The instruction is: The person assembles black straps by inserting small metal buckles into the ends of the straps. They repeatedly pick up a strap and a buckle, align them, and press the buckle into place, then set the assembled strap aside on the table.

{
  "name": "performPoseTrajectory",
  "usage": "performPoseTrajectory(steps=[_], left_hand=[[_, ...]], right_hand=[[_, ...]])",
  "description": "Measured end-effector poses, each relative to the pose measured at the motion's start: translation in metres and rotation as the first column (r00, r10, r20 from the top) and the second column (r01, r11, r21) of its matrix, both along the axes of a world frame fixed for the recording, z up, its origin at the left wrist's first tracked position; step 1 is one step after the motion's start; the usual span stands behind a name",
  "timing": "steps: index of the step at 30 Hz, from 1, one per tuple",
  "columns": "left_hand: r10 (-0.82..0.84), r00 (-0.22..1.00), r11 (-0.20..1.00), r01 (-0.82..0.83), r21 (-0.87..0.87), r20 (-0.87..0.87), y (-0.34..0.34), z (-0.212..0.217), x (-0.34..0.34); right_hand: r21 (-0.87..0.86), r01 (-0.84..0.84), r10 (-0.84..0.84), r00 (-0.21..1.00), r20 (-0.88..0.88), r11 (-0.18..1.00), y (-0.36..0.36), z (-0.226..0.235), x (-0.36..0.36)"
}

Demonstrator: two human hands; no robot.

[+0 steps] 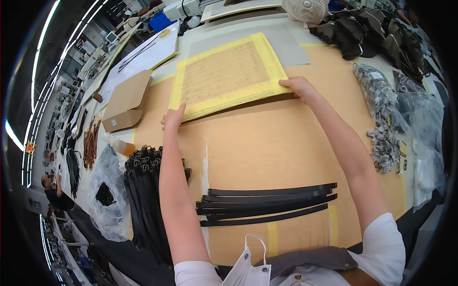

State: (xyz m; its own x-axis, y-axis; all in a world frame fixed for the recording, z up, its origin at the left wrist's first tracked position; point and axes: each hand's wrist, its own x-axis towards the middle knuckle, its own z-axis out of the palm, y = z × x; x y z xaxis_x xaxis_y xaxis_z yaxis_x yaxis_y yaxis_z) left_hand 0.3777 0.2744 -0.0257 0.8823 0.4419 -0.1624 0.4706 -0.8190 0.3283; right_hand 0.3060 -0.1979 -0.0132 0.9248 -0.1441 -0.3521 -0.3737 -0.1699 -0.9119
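Note:
Both my arms reach forward over the table. A flat tan board with yellow tape around its border [226, 69] is gripped at its two near corners. My left hand [173, 117] closes on the near left corner, thumb on top. My right hand [299, 88] pinches the near right corner the same way. The board's near edge appears raised, with a shadow beneath it; whether its far edge touches the table I cannot tell. Nearer to me, several black straps [267, 205] lie side by side across the brown table covering [267, 152].
Left of my left arm lies a thick bundle of black straps with buckles [143, 190], beside a clear plastic bag [107, 200]. A cardboard box [126, 102] stands farther left. Bagged grey pieces [377, 90] and dark folded material [367, 33] lie right, near a fan [305, 9].

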Motion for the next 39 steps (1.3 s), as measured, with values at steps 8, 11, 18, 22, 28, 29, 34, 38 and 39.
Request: performPoseTrajectory(steps=[8, 11, 18, 22, 28, 29, 34, 38, 39], left_hand=[[-0.338, 0.941, 0.866, 0.306, -0.395, -0.013, -0.041, 0.024, -0.109], [-0.447, 0.893, 0.858, 0.41, -0.31, -0.058, -0.076, 0.043, -0.179], [-0.567, 0.821, 0.822, 0.56, -0.101, -0.069, -0.082, 0.041, -0.275], [-0.547, 0.836, 0.835, 0.542, -0.093, -0.037, -0.078, 0.038, -0.288], [-0.489, 0.872, 0.872, 0.489, -0.004, 0.0, -0.087, 0.031, -0.303], [-0.471, 0.882, 0.882, 0.471, -0.01, 0.024, -0.087, 0.03, -0.301], [-0.246, 0.939, 0.709, 0.343, -0.616, 0.24, -0.07, 0.013, -0.281], [-0.007, 0.957, 0.314, 0.277, -0.908, 0.29, -0.043, 0.02, -0.248], [0.0, 0.967, 0.255, 0.245, -0.935, 0.254, -0.048, 0.024, -0.241]], right_hand=[[0.111, -0.017, 0.019, 1.0, -0.01, 0.994, -0.085, 0.04, -0.141], [-0.122, -0.103, 0.091, 0.991, -0.098, 0.987, -0.132, 0.035, -0.195], [-0.529, -0.208, 0.125, 0.974, -0.19, 0.823, -0.135, 0.03, -0.259], [-0.686, -0.028, 0.1, 0.993, 0.065, 0.727, -0.122, 0.017, -0.281], [-0.648, 0.069, 0.032, 0.989, 0.143, 0.759, -0.117, 0.004, -0.282], [-0.611, 0.06, 0.013, 0.993, 0.115, 0.79, -0.123, 0.0, -0.277], [0.336, 0.206, -0.213, 0.977, -0.015, 0.919, -0.141, 0.003, -0.258], [0.596, 0.233, -0.365, 0.925, 0.108, 0.768, -0.139, 0.031, -0.256], [0.625, 0.272, -0.428, 0.897, 0.111, 0.731, -0.14, 0.034, -0.262]])
